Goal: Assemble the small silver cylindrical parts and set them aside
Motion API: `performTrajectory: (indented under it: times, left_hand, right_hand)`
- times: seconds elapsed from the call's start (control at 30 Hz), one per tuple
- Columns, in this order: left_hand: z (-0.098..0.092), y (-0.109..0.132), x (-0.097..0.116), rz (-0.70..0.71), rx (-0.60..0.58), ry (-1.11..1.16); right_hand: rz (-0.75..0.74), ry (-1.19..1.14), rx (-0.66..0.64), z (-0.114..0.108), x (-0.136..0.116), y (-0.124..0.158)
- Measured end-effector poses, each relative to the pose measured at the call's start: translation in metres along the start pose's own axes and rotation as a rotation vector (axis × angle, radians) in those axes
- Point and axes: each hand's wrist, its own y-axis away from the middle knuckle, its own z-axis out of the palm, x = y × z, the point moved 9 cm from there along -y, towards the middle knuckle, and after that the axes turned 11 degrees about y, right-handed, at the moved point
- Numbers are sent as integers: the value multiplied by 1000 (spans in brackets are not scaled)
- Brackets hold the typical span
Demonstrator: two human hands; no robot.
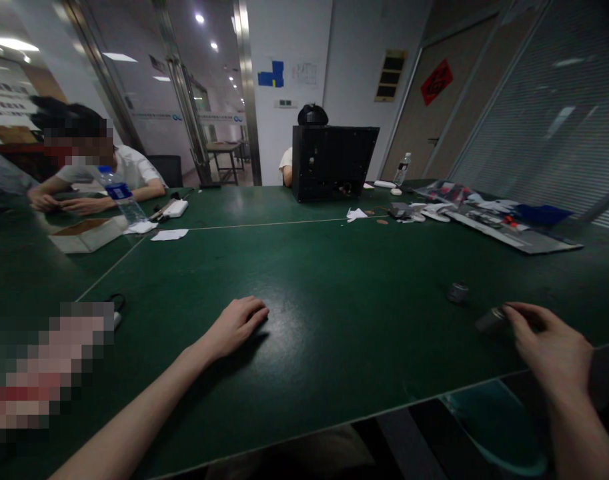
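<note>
The small grey cylinder [490, 321] is, in the head view, pinched by the fingertips of my right hand [554, 343], near the right part of the table's [334, 373] near edge. From these fingers it points leftward, its long axis slightly slanted. Beyond it is a short grey can [457, 292], not touching. My left hand [237, 327], fingers loosely bent, holds nothing visible.

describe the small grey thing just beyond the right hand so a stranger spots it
On the green table, go to the near right, where the right hand is. Just beyond that hand and to its left sits a small, grey, roughly cylindrical object. Unlike the similar dark piece at the hand's fingertips, it rests on the table with no hand on it.
</note>
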Motion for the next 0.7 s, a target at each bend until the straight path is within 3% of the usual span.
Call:
performTrajectory:
  times: [0.37, 0.6, 0.7]
  left_hand:
    - [0, 0, -1, 17, 1, -2]
    - [1, 0, -1, -2, -17, 6]
    - [2, 0, -2, -4, -19, 11]
  right_hand:
    - [70, -88, -38, -16, -12, 9]
    - [201, -390, -44, -21, -12, 19]
    - [225, -400, -32, -27, -15, 22]
